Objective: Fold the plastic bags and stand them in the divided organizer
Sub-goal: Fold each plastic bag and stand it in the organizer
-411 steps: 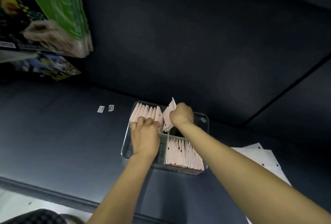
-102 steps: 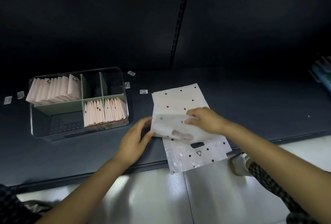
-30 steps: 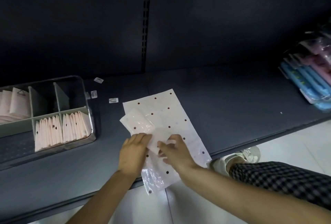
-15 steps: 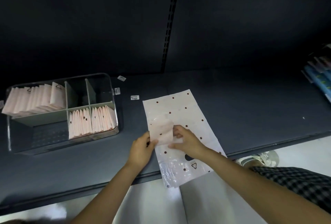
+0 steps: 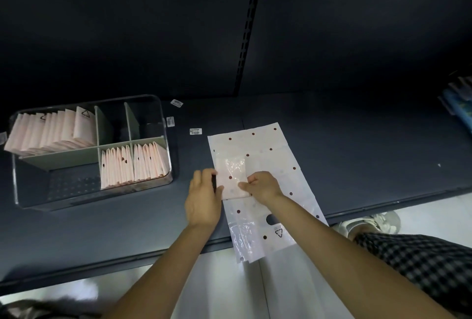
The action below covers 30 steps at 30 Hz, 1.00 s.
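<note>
— While pinching the folded bag [image 5: 233,178] from both sides on the shelf [image 5: 357,140], where next?
— Left, toward the divided organizer [image 5: 167,165]. Left hand [image 5: 203,198] nearer, gripping the left edge; right hand [image 5: 261,186] pinching the right.
— Long axis?
— Running away from the body, atop the flat dotted bag [image 5: 268,155]. Empty rear compartments waiting.

Single head-worn wide-angle view, looking forward and steeply down from close above onto a dark shelf [image 5: 357,155]; its back panel [image 5: 153,25] fills the upper frame.
</note>
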### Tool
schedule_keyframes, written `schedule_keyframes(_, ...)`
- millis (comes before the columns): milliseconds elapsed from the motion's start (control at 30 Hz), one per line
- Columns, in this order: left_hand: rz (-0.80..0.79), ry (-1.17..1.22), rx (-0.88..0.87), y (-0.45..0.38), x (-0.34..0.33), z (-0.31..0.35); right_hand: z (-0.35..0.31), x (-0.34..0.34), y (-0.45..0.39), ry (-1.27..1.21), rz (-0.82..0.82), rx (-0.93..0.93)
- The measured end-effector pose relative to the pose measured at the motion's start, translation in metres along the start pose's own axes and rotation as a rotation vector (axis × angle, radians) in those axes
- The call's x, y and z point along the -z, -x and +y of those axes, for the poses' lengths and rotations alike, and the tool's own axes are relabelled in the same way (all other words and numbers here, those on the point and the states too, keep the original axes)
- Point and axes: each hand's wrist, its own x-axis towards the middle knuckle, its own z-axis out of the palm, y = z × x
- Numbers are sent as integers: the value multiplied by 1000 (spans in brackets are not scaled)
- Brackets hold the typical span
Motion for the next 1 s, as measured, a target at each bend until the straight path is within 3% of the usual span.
schedule_keyframes(67, -23, -142, -274, 1, -2, -2, -1, 0, -1, -19, -5, -21)
schedule_keyframes(133, -178, -345, -468, 0, -5, -5, -1, 1, -2, -20, -4, -18)
schedule_keyframes(267, -333, -583, -416, -11, -10, -22, -3, 2, 0, 12, -4, 9)
schedule_keyframes(333, -369, -638, -406, -14, -13, -27, -1, 0, 5, 36, 71, 49)
schedule_keyframes(400, -379, -663, -416, -15, -15, -29, 6, -6, 11, 242, 352, 256)
schedule_keyframes(467, -378, -679, -413, -15, -17, -29, 9, -13, 13, 446, 477, 604)
schedule_keyframes(533, -397, -701, -401, -15, -17, -29, 9, -18, 7, 622, 325, 793)
schedule_keyframes(633, -416, -681, -433, -17, -15, -33, 23, -16, -10, 812, 103, 701)
schedule_keyframes(833, -469, -588, -639, -31, 10, -44, 34, -10, -22, 878, 43, 693)
schedule_keyframes(1000, -419, -677, -831, -37, 30, -30, 25, 1, -21, 859, -94, 663)
